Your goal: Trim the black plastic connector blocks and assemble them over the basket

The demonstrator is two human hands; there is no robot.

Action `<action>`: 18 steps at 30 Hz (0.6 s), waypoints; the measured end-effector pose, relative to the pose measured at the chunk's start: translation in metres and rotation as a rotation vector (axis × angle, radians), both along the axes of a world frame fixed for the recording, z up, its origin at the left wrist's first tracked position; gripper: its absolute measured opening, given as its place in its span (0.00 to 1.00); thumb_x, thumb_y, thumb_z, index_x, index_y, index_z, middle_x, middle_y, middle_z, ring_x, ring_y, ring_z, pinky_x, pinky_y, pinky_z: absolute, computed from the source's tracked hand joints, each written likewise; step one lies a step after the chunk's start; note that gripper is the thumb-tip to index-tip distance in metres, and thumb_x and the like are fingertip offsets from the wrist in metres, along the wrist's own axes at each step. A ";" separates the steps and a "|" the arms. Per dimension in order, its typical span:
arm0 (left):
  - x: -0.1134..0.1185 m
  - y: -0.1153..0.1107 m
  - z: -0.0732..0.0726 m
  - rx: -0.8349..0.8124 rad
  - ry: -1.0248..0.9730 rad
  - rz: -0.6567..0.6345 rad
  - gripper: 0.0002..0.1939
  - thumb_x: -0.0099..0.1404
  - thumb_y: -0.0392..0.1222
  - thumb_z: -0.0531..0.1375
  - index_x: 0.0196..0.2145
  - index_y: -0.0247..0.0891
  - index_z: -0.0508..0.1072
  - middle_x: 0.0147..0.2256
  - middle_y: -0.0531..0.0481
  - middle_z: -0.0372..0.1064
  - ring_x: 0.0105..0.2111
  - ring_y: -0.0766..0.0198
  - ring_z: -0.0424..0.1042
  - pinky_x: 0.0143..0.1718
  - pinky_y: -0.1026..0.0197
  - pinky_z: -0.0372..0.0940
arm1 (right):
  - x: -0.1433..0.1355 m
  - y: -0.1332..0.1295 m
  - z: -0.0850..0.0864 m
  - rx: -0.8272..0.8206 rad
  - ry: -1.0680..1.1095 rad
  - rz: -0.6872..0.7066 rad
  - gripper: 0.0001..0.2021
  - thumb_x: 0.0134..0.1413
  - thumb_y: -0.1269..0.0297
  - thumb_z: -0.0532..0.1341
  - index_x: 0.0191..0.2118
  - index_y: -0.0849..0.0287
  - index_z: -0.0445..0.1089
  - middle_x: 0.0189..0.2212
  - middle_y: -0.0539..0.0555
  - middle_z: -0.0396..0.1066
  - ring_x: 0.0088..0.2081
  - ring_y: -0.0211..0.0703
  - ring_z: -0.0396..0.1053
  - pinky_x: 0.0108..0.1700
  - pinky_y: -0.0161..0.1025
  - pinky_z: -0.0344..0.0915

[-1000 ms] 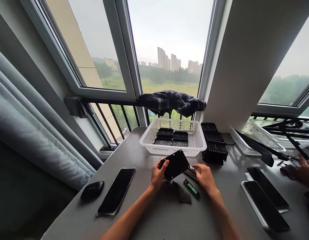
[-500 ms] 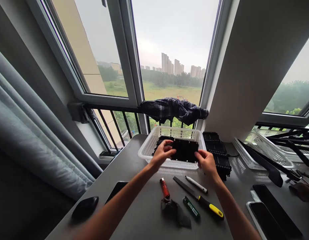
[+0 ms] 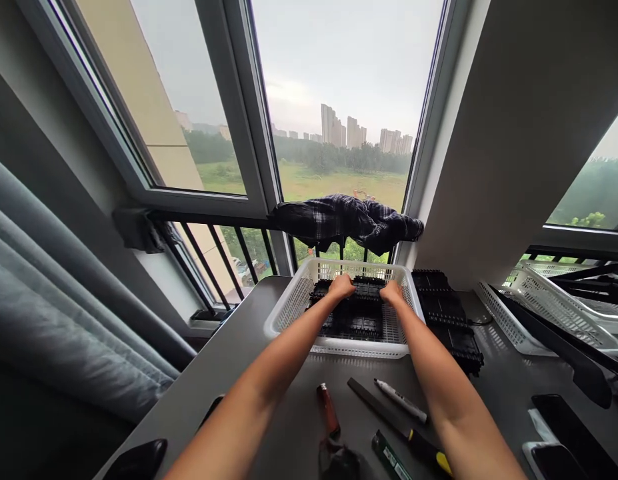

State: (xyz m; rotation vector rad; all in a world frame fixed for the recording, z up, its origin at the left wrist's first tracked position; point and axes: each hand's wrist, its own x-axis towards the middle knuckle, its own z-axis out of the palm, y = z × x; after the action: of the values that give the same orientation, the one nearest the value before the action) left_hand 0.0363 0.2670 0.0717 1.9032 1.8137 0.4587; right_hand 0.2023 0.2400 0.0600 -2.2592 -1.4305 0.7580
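Note:
Both hands reach into a white plastic basket (image 3: 361,348) on the grey table. My left hand (image 3: 343,286) is closed on the left end of a black ribbed plastic part (image 3: 369,288), and my right hand (image 3: 391,292) grips its right end. More black parts (image 3: 356,321) of the same kind lie in the basket beneath and in front of it. Just right of the basket, a row of black parts (image 3: 441,303) rests on the table.
Nearer me lie a red lighter (image 3: 329,410), a file (image 3: 379,405), a white marker (image 3: 401,400) and a green box (image 3: 390,457). Phones (image 3: 569,427) and more white baskets (image 3: 513,327) are at the right. A plaid cloth (image 3: 346,220) drapes over the railing.
Both hands have moved forward and down into the basket with the black part, which was held up above the basket's front before. The view has shifted slightly.

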 end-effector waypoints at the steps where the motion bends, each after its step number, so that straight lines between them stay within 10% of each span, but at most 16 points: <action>1: 0.001 0.002 -0.005 -0.019 0.037 -0.010 0.09 0.53 0.38 0.66 0.34 0.34 0.76 0.36 0.40 0.76 0.43 0.53 0.75 0.42 0.59 0.66 | 0.000 0.003 -0.006 -0.051 0.021 -0.008 0.15 0.62 0.60 0.60 0.50 0.63 0.67 0.46 0.57 0.69 0.43 0.44 0.71 0.43 0.45 0.71; 18: -0.004 0.008 -0.018 -0.091 0.139 -0.086 0.14 0.64 0.45 0.61 0.44 0.34 0.71 0.46 0.44 0.70 0.45 0.57 0.71 0.47 0.50 0.67 | -0.001 0.018 -0.021 -0.217 0.082 -0.010 0.14 0.62 0.61 0.60 0.50 0.63 0.67 0.45 0.57 0.69 0.41 0.43 0.71 0.41 0.43 0.72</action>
State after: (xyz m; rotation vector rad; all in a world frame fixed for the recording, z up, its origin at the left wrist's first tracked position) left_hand 0.0321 0.2746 0.0539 1.9832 1.7972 0.2154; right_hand 0.2009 0.2577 0.0389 -2.3601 -1.3561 1.0351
